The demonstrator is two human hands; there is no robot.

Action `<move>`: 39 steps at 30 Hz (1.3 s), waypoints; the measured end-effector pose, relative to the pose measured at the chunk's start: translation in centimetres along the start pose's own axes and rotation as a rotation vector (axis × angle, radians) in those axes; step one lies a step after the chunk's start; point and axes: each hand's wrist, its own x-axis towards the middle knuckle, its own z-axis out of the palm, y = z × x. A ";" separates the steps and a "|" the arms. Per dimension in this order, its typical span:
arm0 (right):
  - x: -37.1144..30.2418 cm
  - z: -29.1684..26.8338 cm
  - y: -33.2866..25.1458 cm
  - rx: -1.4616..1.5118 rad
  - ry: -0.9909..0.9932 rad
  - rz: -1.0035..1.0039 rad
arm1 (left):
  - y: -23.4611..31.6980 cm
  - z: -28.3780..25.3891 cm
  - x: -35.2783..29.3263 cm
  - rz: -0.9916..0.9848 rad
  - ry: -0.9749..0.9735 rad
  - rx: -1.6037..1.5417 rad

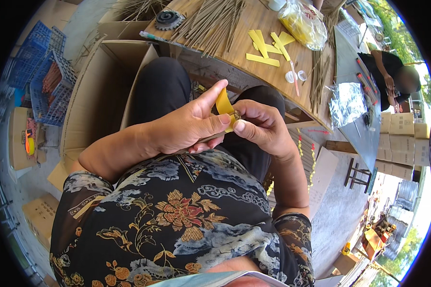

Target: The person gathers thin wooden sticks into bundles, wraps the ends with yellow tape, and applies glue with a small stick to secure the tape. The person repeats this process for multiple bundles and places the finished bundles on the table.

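Above my lap, my left hand [196, 122] grips a yellow strip [222, 100] between its thumb and fingers. The strip stands up in a curve past the index finger, and its lower part bends round toward my other hand. My right hand [268, 129] is closed, thumb and fingertips pinching at the strip's lower end. A small brown, rough-ended piece [237, 115] shows between the two hands; most of it is hidden by the fingers, so I cannot tell its kind. More yellow strips [263, 60] lie loosely on the wooden table [254, 21] in front of me.
Thin brown sticks [210, 24] lie on the table beside a dark round coil [168, 20]. A clear bag [304, 24] holds yellow material. Left of my legs stands an open cardboard box [105, 86], with blue crates [45, 98] beyond it. Another person [388, 71] sits far right.
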 end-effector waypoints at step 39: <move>1.0 3.3 0.5 -0.819 0.808 -0.394 | 0.3 0.8 0.3 0.228 0.326 0.368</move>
